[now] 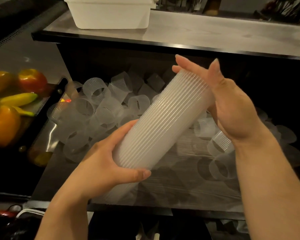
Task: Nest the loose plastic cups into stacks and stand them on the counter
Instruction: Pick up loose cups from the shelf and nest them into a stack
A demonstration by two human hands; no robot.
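Note:
A long stack of nested translucent ribbed plastic cups (pixel 163 118) lies tilted between my two hands, its lower end near me and its upper end to the far right. My left hand (pixel 104 160) grips the lower end, fingers and thumb curled round it. My right hand (pixel 229 101) presses its palm and straight fingers against the upper end. Beneath them, several loose cups (pixel 97 101) lie jumbled in a dark open bin (pixel 62 54). More nested stacks (pixel 180 184) lie flat at the bin's near side.
A steel counter (pixel 215 37) runs along the far side with a white plastic tub (pixel 109 13) on it. A tray with an apple (pixel 32 80), a banana (pixel 19 99) and orange fruit (pixel 3 125) sits at the left.

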